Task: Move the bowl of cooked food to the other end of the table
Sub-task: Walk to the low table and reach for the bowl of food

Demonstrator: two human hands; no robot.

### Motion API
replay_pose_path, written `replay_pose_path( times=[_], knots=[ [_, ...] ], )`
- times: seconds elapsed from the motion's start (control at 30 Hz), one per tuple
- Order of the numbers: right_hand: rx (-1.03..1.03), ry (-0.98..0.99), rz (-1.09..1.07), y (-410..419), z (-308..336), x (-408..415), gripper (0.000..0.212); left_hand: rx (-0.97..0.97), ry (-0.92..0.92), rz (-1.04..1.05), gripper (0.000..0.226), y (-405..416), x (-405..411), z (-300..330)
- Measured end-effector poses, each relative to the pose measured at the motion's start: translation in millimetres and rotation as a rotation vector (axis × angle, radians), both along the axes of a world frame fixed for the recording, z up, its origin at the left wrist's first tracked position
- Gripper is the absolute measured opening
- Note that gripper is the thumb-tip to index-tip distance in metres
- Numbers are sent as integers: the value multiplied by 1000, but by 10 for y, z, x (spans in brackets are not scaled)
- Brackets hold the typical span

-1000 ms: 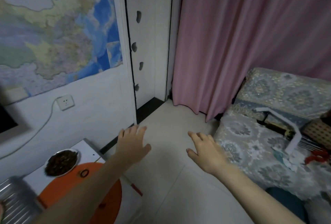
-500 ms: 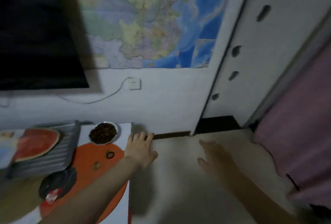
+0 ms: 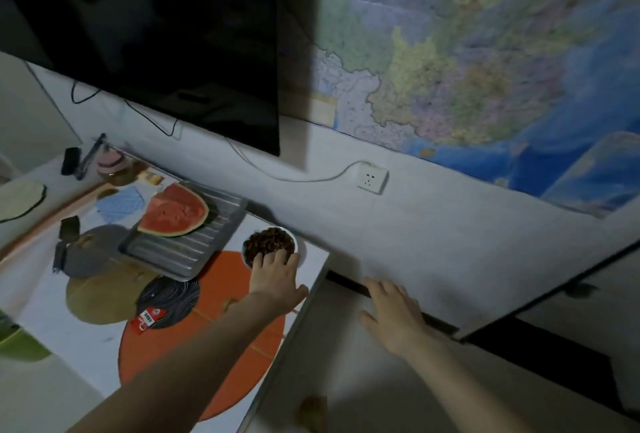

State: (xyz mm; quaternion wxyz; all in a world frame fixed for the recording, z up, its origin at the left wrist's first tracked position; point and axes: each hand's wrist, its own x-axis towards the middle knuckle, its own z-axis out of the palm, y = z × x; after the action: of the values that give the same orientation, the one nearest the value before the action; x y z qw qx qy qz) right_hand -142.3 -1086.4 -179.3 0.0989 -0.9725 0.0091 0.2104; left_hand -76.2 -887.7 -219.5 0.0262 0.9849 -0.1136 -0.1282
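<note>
A small white bowl of dark cooked food (image 3: 268, 244) stands at the right end of the table (image 3: 311, 289), close to the wall. My left hand (image 3: 277, 278) reaches over the table with its fingers spread, and the fingertips touch the bowl's near rim. Nothing is gripped in it. My right hand (image 3: 393, 315) hovers past the table's right edge, above the floor, fingers apart and holding nothing.
A ribbed metal tray (image 3: 194, 252) with a watermelon slice (image 3: 175, 213) lies just left of the bowl. Further left are a dark round mat (image 3: 168, 297), a red packet (image 3: 147, 318), a jar (image 3: 112, 166) and a green bowl (image 3: 17, 342). A dark screen (image 3: 156, 34) hangs above.
The view has swung left and down onto the table. My left hand has moved forward from beside the table's edge to the bowl's rim. My right hand stays out over the floor.
</note>
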Motion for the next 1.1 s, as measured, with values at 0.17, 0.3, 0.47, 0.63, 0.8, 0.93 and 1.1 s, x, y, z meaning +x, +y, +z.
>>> replay_pose_path(
  times=[0.17,0.3,0.47,0.63,0.8,0.93,1.1],
  knots=[
    [30,23,119,-205,-126,899,59,-47,5,134,66,-152,547,-106],
    [5,75,245,-226,-309,1636,57,-16,22,335,69,14,690,-215],
    [-73,155,556,-63,-674,2690,55,-1,63,721,64,-4,703,-493],
    [-99,174,864,104,-1042,3471,57,55,255,1048,76,-257,693,-881],
    [-72,168,1010,285,-1588,3959,58,63,333,1179,82,-518,756,-1435],
    [-87,190,1076,461,-2242,4214,62,44,286,1225,84,-459,950,-1977],
    [-53,188,1068,591,-2991,4469,74,-8,165,1281,89,-182,1176,-2609]
  ],
)
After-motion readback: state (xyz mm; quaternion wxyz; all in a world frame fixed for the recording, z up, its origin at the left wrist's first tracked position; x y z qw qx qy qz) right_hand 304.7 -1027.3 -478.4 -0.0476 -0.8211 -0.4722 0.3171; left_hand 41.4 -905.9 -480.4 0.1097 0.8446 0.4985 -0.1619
